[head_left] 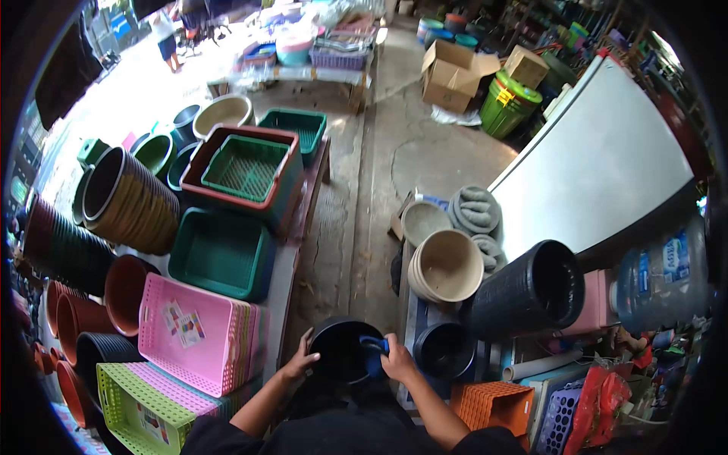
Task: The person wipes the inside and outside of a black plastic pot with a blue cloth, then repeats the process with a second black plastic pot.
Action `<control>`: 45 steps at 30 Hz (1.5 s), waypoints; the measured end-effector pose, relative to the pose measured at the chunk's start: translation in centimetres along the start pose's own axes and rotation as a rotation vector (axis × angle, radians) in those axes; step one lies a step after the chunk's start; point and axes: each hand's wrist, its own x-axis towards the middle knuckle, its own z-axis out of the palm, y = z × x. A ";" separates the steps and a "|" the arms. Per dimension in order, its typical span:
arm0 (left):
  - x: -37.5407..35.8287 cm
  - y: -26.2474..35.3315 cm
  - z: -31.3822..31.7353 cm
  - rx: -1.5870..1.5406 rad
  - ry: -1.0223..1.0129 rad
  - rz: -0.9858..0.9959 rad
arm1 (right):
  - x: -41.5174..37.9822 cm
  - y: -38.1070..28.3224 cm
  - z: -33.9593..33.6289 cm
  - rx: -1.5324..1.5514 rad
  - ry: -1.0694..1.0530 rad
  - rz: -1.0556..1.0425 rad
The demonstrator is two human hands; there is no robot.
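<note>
In front of my body is a round black plastic pot (337, 345), its opening facing up. My left hand (301, 356) grips its rim on the left side, thumb near the edge. Closed around a dark blue object (371, 346), my right hand (398, 361) is at the pot's right rim. The blue object reaches over the pot's inside; its exact kind is hard to make out, with a bright blue bit showing by my fingers. Right of that hand, another black pot (444, 350) stands on the low bench.
Stacked pink baskets (186, 326), green baskets (144, 409) and a dark green tub (220, 254) line the left table. Cream pots (447, 265), a tall black pot stack (523, 292) and an orange basket (493, 406) stand right. A concrete aisle (345, 243) runs ahead. Far off is a person (165, 42).
</note>
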 end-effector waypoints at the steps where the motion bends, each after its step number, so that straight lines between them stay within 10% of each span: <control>1: -0.4 1.1 0.5 0.017 -0.015 0.026 | -0.1 -1.4 -1.2 0.032 -0.023 -0.010; 7: 0.6 0.9 0.2 -0.334 -0.206 -0.166 | -0.7 -3.9 -5.2 0.089 0.060 -0.072; 9: 0.3 2.3 2.7 -0.232 -0.137 0.106 | -0.6 -3.8 -5.7 0.101 0.085 -0.040; 19: 4.2 3.9 4.2 -0.295 -0.098 0.216 | 1.3 -4.1 -8.9 0.363 0.165 0.347; 24: 3.7 9.6 8.2 -0.222 0.024 0.316 | 0.1 -10.6 -12.7 0.611 0.397 -0.045; 31: 5.1 9.1 9.7 -0.215 -0.005 0.436 | 3.8 -12.1 -4.2 0.325 -0.003 -0.389; 34: 3.3 12.0 11.2 -0.199 0.059 0.460 | 5.0 -12.4 -4.0 0.602 -0.568 0.084; 36: 3.3 11.2 10.5 -0.130 0.076 0.479 | 5.5 -13.0 -5.1 -0.473 -0.736 -0.008; 41: 3.4 10.3 10.1 0.040 0.037 0.480 | 6.6 -7.6 -3.0 -0.731 -0.315 -0.234; 45: 3.5 11.2 10.2 0.011 0.013 0.460 | 7.8 -7.7 0.3 -0.050 -0.351 -0.354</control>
